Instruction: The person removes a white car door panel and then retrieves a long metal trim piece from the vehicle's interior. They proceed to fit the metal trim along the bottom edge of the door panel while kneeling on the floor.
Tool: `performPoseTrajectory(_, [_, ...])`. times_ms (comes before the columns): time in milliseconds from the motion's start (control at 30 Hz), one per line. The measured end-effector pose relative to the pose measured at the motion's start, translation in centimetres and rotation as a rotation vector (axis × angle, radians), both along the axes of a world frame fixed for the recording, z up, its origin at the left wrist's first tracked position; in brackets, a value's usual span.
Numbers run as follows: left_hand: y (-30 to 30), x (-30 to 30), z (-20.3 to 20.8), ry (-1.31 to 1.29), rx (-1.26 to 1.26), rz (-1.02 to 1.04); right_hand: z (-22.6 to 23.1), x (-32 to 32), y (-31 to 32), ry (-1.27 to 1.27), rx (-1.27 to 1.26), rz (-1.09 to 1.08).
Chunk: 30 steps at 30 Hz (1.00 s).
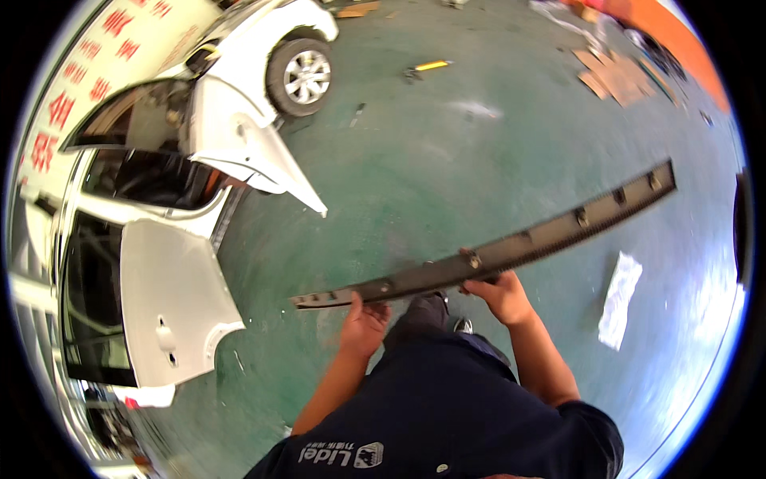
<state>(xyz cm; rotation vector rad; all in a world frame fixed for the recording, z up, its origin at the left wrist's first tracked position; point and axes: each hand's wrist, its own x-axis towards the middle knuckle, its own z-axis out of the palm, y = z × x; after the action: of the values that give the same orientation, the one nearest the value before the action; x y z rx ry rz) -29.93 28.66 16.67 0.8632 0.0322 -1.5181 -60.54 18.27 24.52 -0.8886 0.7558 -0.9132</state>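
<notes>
Head view: we hold a long, dark trim strip (542,241) that slants across the middle of the frame, its right end raised toward the right side. Our hands are apart from each other, both closed on its near edge. The left hand (365,326) grips near the narrow left end, thumb on top and fingers partly tucked beneath; the right hand (504,298) clasps it around mid-length, most of its fingertips hidden. Small clips (474,259) dot the strip's upturned face; its underside we cannot see. It also covers part of our feet.

At left, a white car (299,28) with open doors (171,279) is cut off by the fisheye rim, its cabin too dark to read. A yellow-handled tool (431,65) on the green floor (383,176) is too small to identify, and glare blurs a pale sheet (620,299) at right.
</notes>
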Motion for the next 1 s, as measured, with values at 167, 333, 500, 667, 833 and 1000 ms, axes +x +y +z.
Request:
performPoseTrajectory(167, [-5.6, 0.3, -5.0, 0.191, 0.202, -0.198, -3.4, 1.8, -4.6, 0.184, 0.052, 0.001])
performPoseTrajectory(333, [-15.2, -0.4, -8.7, 0.257, 0.377, -0.345, -3.2, 3.7, -12.0, 0.313, 0.109, -0.140])
performPoseTrajectory(500, [-26.5, 1.2, -5.3, 0.012, 0.424, -0.654, -2.3, 7.1, -21.5, 0.469, 0.079, -0.235])
performPoseTrajectory(667, [-37.5, 2.1, 0.2, -0.507, -0.101, -0.697, -5.9, 9.0, -31.0, 0.767, -0.057, -0.156])
performPoseTrajectory(833, [-45.8, 1.6, 7.9, -1.041, -0.424, -0.342, -7.1, 14.8, -39.8, 1.023, -0.640, -0.034])
performPoseTrajectory(1000, [-54.1, 4.5, 5.1, -0.822, -0.085, -0.007, -10.2, 21.7, -47.5, 1.026, -0.830, 0.243])
